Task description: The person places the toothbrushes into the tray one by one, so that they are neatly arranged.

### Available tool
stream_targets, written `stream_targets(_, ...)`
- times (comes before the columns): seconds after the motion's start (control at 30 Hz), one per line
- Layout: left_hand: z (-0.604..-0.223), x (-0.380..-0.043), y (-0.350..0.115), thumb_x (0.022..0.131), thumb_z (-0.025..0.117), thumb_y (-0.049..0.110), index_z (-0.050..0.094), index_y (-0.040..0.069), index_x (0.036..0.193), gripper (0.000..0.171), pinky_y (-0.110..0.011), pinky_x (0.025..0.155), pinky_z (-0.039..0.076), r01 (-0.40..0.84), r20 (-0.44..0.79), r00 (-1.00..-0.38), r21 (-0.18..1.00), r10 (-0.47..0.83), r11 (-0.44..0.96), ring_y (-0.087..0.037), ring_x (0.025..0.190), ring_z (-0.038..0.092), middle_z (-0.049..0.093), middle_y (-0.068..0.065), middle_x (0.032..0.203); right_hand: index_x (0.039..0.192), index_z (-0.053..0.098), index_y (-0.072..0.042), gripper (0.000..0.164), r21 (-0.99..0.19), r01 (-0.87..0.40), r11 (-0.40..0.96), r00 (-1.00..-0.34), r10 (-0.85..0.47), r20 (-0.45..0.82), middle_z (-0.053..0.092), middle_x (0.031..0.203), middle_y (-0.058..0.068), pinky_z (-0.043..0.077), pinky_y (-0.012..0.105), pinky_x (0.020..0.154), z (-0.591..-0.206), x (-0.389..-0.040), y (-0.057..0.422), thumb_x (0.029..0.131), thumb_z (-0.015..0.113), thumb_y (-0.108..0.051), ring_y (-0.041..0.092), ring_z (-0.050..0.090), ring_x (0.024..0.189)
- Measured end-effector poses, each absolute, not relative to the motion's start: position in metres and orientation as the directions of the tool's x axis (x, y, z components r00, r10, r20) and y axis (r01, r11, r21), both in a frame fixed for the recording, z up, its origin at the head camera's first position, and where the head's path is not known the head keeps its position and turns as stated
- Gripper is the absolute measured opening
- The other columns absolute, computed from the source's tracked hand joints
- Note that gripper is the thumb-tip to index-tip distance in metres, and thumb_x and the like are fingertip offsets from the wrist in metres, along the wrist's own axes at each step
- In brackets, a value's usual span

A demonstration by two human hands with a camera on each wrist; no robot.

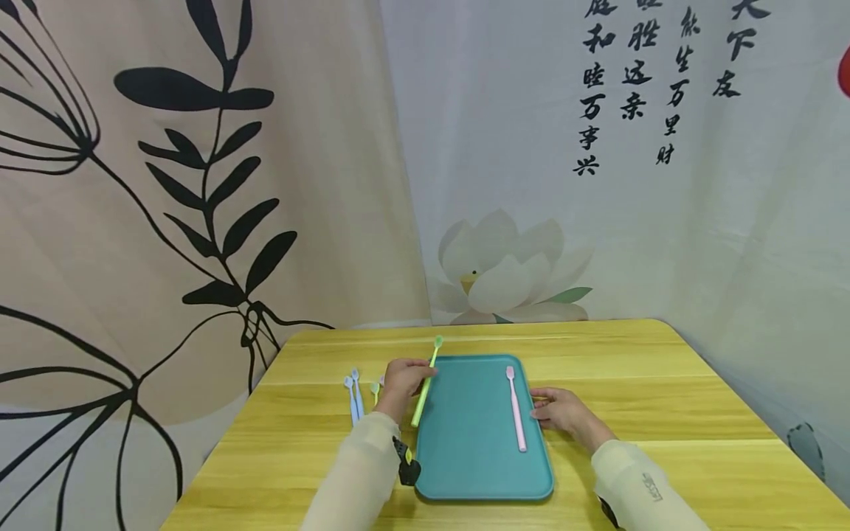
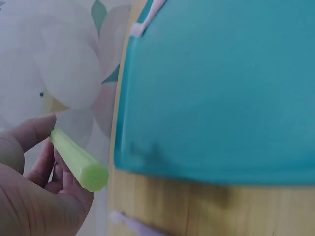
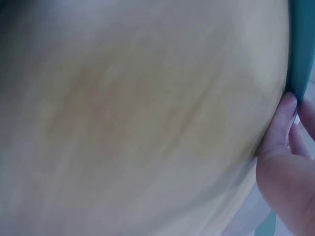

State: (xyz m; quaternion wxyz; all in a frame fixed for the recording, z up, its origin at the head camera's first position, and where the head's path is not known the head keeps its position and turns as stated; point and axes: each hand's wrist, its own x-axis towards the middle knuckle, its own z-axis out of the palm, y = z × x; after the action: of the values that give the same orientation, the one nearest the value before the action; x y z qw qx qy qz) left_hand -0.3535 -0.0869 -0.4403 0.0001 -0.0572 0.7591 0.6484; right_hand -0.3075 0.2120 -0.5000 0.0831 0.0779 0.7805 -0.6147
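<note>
My left hand pinches a light green toothbrush between thumb and fingers, above the left edge of a teal tray. Its head points away from me, and the handle's blunt end faces the left wrist camera. A pink toothbrush lies lengthwise on the right part of the tray. At the tray's right edge, my right hand holds the rim; in the right wrist view the thumb and a finger are on either side of it.
Left of the tray, two blue toothbrushes and another green toothbrush lie on the wooden table. A purple toothbrush is partly visible beside the tray. A printed curtain hangs behind the table's far edge.
</note>
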Motion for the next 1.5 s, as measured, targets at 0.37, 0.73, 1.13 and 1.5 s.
stream_targets(0.37,-0.445,-0.350,-0.050,0.083,0.077,0.003,0.073,-0.005,0.104,0.023,-0.023,0.053,0.041,-0.114,-0.104,-0.985,0.991,-0.140,0.065,-0.009,0.058,0.050,0.070,-0.008,0.086,0.137,0.049,0.011,0.050,-0.951,0.228,0.210,-0.973,0.018,-0.229,0.056,0.105,0.018,0.056,0.036,0.078,-0.500,-0.306,0.214,0.089,0.063,0.012,0.023,0.061,0.088)
stream_targets(0.73,-0.453,-0.340,-0.019,0.083,0.078,0.004,0.074,-0.004,0.102,0.021,-0.026,0.059,0.048,-0.125,-0.120,-0.981,0.992,-0.151,0.025,-0.012,0.065,0.056,0.071,-0.007,0.087,0.137,0.049,0.011,0.050,-0.953,0.230,0.196,-0.973,0.019,-0.231,0.056,0.104,0.017,0.056,0.034,0.076,-0.500,-0.307,0.213,0.089,0.063,0.012,0.022,0.060,0.086)
stream_targets(1.13,-0.469,-0.335,0.008,0.078,0.081,0.002,0.076,0.000,0.091,0.015,-0.029,0.061,0.050,-0.135,-0.126,-0.967,0.990,-0.220,0.029,-0.017,0.072,0.061,0.070,-0.009,0.087,0.137,0.049,0.011,0.051,-0.951,0.233,0.205,-0.972,0.020,-0.234,0.057,0.107,0.019,0.056,0.035,0.077,-0.499,-0.305,0.215,0.089,0.064,0.010,0.022,0.061,0.088)
stream_targets(1.5,-0.475,-0.333,0.031,0.075,0.083,0.000,0.075,0.001,0.088,0.016,-0.033,0.065,0.053,-0.159,-0.144,-0.955,0.986,-0.261,0.039,-0.021,0.076,0.063,0.069,-0.009,0.085,0.137,0.049,0.011,0.050,-0.952,0.227,0.205,-0.973,0.017,-0.229,0.056,0.108,0.019,0.056,0.035,0.079,-0.497,-0.305,0.212,0.089,0.064,0.010,0.022,0.061,0.088)
